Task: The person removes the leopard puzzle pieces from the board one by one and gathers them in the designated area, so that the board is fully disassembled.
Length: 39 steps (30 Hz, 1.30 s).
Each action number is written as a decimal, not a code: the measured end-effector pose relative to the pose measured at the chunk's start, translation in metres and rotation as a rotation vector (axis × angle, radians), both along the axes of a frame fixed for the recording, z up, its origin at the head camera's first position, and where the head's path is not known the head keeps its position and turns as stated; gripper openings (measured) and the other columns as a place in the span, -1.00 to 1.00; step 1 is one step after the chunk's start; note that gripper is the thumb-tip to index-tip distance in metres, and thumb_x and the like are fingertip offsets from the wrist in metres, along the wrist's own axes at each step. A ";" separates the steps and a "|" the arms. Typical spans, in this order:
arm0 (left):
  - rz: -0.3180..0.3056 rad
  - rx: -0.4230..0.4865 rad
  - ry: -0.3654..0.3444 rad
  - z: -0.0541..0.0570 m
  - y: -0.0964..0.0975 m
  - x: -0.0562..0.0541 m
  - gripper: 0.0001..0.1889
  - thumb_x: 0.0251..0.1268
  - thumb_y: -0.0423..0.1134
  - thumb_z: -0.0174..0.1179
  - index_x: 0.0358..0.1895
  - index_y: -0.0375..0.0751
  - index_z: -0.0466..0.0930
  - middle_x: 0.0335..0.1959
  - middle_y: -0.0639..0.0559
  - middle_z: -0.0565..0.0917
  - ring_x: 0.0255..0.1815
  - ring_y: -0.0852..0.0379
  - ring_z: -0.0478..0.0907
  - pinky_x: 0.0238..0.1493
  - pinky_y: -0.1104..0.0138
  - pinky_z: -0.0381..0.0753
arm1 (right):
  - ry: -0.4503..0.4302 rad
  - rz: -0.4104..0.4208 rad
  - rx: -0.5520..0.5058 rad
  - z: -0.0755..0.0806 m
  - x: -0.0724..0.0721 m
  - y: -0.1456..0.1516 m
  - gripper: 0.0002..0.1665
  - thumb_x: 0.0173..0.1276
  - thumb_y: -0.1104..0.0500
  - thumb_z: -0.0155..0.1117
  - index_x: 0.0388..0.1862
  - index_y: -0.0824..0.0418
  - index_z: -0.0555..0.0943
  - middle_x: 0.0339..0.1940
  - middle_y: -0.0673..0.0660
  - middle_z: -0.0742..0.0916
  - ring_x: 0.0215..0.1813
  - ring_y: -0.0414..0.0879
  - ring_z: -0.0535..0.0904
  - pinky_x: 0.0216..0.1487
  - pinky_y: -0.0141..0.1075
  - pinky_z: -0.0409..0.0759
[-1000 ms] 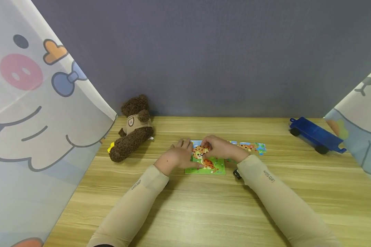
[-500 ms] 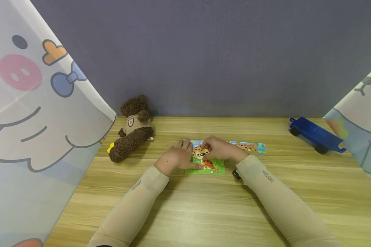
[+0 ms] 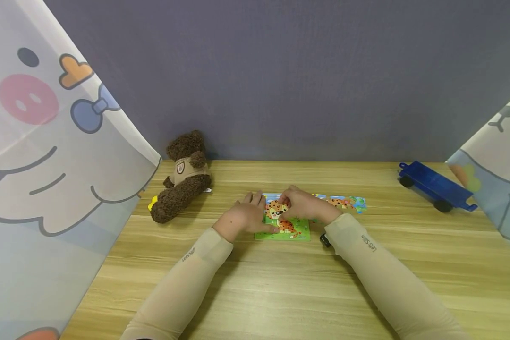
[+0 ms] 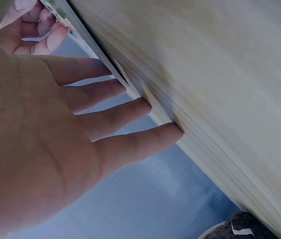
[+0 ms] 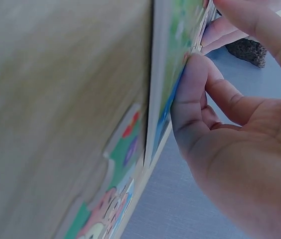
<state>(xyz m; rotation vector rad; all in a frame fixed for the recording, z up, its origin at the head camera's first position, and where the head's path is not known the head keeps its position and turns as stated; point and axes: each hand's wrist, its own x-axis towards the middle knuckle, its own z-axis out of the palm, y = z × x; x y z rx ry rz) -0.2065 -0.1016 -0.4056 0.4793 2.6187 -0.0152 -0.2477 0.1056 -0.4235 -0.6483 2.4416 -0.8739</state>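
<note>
A jigsaw puzzle board (image 3: 265, 234) with a spotted leopard cub on green grass lies flat on the wooden table. My left hand (image 3: 251, 218) lies along its left side, fingers straight, the thumb reaching over the lower part of the picture. In the left wrist view the fingertips (image 4: 173, 130) meet the tabletop beside the board's edge. My right hand (image 3: 299, 204) is bent over the upper right of the picture, thumb and curled index finger pinching a puzzle piece by the cub's face. That piece is mostly hidden by the fingers.
Loose puzzle pieces (image 3: 358, 204) lie right of the board, partly behind the right wrist. A brown teddy bear (image 3: 182, 177) sits at the back left with a yellow thing (image 3: 152, 202) beside it. A blue toy trailer (image 3: 435, 184) stands at the back right.
The right hand has shifted very slightly to the right, and more of the cub's face shows beside its thumb. The left hand and the board stay where they were.
</note>
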 end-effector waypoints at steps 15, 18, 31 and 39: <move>-0.002 0.000 0.022 0.002 0.001 0.002 0.27 0.33 0.62 0.08 0.77 -0.27 -0.12 0.84 -0.18 -0.17 0.83 -0.32 -0.16 0.68 -0.36 0.17 | -0.020 -0.012 -0.024 0.002 0.000 0.001 -0.45 0.32 0.07 0.60 0.17 0.20 0.56 0.13 0.17 0.55 0.08 0.00 0.49 0.13 -0.16 0.58; -0.001 -0.009 0.025 0.002 0.002 0.002 0.27 0.33 0.63 0.08 0.77 -0.26 -0.11 0.84 -0.17 -0.16 0.83 -0.31 -0.15 0.69 -0.35 0.19 | -0.030 -0.017 -0.040 0.002 0.001 0.000 -0.45 0.32 0.09 0.60 0.16 0.21 0.55 0.14 0.18 0.54 0.09 0.01 0.49 0.14 -0.16 0.58; -0.005 -0.022 0.015 -0.001 0.002 0.000 0.26 0.33 0.63 0.07 0.77 -0.25 -0.12 0.84 -0.16 -0.18 0.84 -0.29 -0.14 0.69 -0.32 0.22 | -0.083 -0.005 -0.087 0.001 0.000 0.001 -0.45 0.37 0.18 0.56 0.20 0.24 0.48 0.03 0.16 0.56 -0.05 -0.03 0.43 -0.03 -0.23 0.51; 0.004 -0.052 0.001 -0.001 0.003 0.000 0.20 0.43 0.60 -0.02 0.78 -0.22 -0.18 0.84 -0.13 -0.24 0.84 -0.29 -0.20 0.70 -0.31 0.19 | -0.093 -0.007 -0.089 0.000 0.000 0.001 -0.47 0.39 0.18 0.55 0.20 0.22 0.48 0.03 0.15 0.55 -0.04 -0.02 0.42 -0.03 -0.20 0.50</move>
